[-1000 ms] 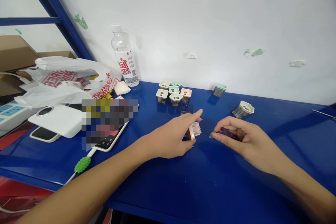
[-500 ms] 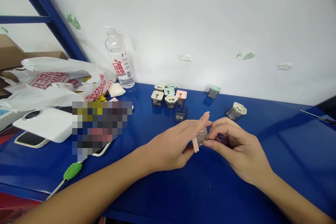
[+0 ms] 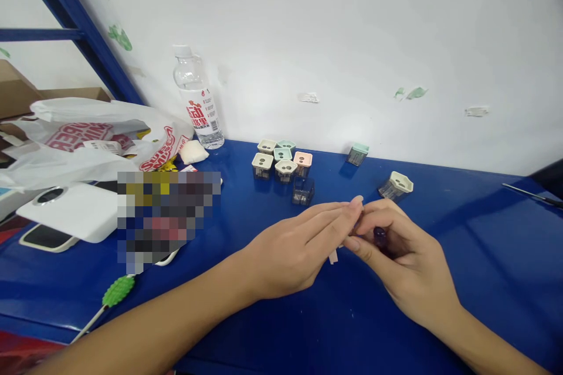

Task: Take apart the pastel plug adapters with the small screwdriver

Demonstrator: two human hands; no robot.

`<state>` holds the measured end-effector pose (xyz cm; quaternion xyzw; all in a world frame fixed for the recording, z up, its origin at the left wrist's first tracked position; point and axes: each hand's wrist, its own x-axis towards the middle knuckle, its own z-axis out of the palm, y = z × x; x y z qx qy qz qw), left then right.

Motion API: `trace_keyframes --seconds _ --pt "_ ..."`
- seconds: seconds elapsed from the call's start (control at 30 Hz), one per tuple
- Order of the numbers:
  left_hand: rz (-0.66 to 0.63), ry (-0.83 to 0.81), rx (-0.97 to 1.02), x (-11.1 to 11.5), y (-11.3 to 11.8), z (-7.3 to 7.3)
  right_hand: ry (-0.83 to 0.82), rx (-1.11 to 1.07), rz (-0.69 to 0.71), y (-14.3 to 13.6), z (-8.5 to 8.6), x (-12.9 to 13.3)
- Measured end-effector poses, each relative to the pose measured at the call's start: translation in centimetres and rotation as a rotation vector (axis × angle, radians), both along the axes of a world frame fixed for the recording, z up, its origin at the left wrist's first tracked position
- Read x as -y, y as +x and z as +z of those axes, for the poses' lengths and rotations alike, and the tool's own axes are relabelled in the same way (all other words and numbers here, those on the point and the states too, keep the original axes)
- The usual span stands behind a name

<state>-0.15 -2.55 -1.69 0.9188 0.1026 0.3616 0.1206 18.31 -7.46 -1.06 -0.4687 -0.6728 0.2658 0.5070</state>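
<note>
My left hand [image 3: 290,249] is closed around a pencil sharpener, mostly hidden behind its fingers; a bit of the pale pink top [image 3: 333,256] shows below them. My right hand [image 3: 404,258] meets it, thumb and forefinger pinched at the sharpener's far side. Curled in the right palm is a shiny dark purple rounded piece [image 3: 380,237], whose kind I cannot make out. Beyond the hands stands a dark clear sharpener case [image 3: 303,191] without a coloured top. A cream-topped sharpener [image 3: 396,186] lies tilted just past my right hand.
Several two-hole sharpeners with cream, mint and pink tops [image 3: 282,155] cluster near the wall. One mint-topped sharpener [image 3: 358,154] stands apart. Leftward are a water bottle [image 3: 202,111], plastic bags [image 3: 105,135], a white device [image 3: 83,211] and a green-gripped cable [image 3: 118,292]. A thin metal tool [image 3: 523,193] lies right.
My left hand has turned and closed over the sharpener, so its clear body is now hidden. The purple piece in my right hand shows a little more.
</note>
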Motion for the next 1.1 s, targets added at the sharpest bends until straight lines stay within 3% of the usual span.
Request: trace_keyframes --seconds 0.27,0.53,0.8,1.1 --pt "0.016 0.071 0.048 0.03 0.19 0.1 -0.072 -0.094 0.059 -0.51 -0.19 0.17" --pt "0.024 0.029 0.013 0.05 0.09 -0.16 -0.167 -0.122 0.108 -0.29 -0.03 0.01" --pt "0.052 0.069 0.041 -0.06 0.13 0.01 0.055 0.013 0.038 0.22 -0.47 -0.2" --pt "0.028 0.202 0.077 -0.24 0.17 0.55 0.019 -0.086 0.077 -0.15 -0.48 -0.17"
